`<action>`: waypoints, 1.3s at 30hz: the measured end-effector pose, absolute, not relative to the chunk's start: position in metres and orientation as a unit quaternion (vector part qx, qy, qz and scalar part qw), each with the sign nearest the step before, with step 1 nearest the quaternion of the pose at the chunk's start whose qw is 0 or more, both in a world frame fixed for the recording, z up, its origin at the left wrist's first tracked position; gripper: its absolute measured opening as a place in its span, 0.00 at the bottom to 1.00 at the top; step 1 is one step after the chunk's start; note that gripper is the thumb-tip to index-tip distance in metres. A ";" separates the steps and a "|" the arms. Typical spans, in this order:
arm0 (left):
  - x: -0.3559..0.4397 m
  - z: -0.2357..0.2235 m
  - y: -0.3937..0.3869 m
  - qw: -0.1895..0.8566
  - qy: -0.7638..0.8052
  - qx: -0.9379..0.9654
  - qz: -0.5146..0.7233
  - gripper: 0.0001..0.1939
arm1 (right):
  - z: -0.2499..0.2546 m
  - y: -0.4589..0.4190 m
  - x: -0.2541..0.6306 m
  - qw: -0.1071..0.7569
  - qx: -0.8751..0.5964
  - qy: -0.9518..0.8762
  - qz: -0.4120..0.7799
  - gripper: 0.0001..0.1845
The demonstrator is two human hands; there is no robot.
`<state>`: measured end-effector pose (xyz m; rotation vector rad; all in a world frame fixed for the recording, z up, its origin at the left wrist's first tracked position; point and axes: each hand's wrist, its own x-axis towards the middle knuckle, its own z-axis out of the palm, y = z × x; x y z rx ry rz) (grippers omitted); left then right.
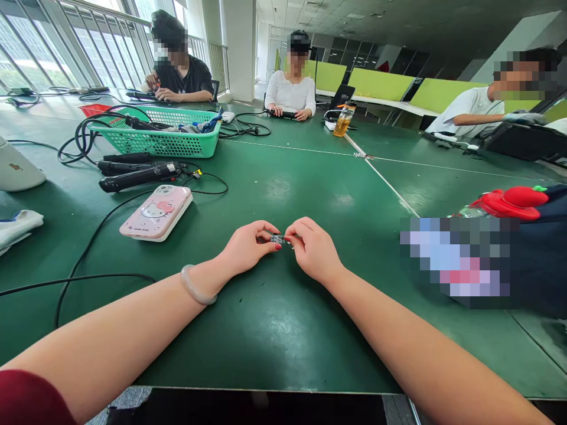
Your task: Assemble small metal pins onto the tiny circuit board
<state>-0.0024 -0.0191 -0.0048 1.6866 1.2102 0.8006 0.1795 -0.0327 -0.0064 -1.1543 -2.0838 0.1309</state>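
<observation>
Right of the flat pink phone, your left hand pinched a tiny dark board, your right hand a thin silvery bit, couldn't tell if joined tbh.

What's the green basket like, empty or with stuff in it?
With stuff in it: a black item and blue items show in the basket. I can't tell how full it is lower down.

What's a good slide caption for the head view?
Both hands pinch a small part above the green table, near a pink phone and basket.
</observation>
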 end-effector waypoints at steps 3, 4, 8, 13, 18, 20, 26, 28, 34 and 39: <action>-0.002 -0.004 -0.020 0.443 0.481 0.686 0.320 0.15 | -0.008 -0.033 0.178 0.370 -0.414 -0.831 0.029 0.08; -0.002 -0.004 -0.020 0.445 0.479 0.686 0.319 0.15 | -0.009 -0.033 0.177 0.368 -0.408 -0.835 0.023 0.08; -0.002 -0.005 -0.020 0.452 0.476 0.684 0.318 0.15 | -0.011 -0.031 0.179 0.360 -0.399 -0.843 0.011 0.07; -0.001 -0.004 -0.018 0.478 0.473 0.647 0.359 0.16 | -0.008 -0.033 0.182 0.387 -0.418 -0.821 0.046 0.08; -0.001 -0.002 -0.016 0.518 0.474 0.568 0.429 0.19 | -0.013 -0.031 0.180 0.331 -0.475 -0.812 0.067 0.06; 0.000 -0.003 -0.016 0.523 0.470 0.565 0.430 0.19 | -0.016 -0.029 0.177 0.281 -0.479 -0.829 0.066 0.06; 0.000 -0.008 -0.016 0.468 0.481 0.616 0.412 0.16 | -0.017 -0.024 0.172 0.242 -0.485 -0.837 0.075 0.04; -0.001 -0.009 -0.015 0.455 0.489 0.622 0.408 0.15 | -0.015 -0.024 0.175 0.268 -0.483 -0.830 0.075 0.03; -0.002 -0.010 -0.016 0.460 0.478 0.630 0.405 0.17 | -0.010 -0.029 0.182 0.432 -0.449 -0.782 0.011 0.02; -0.001 -0.007 -0.019 0.473 0.463 0.625 0.413 0.18 | -0.005 -0.033 0.180 0.445 -0.386 -0.807 -0.038 0.06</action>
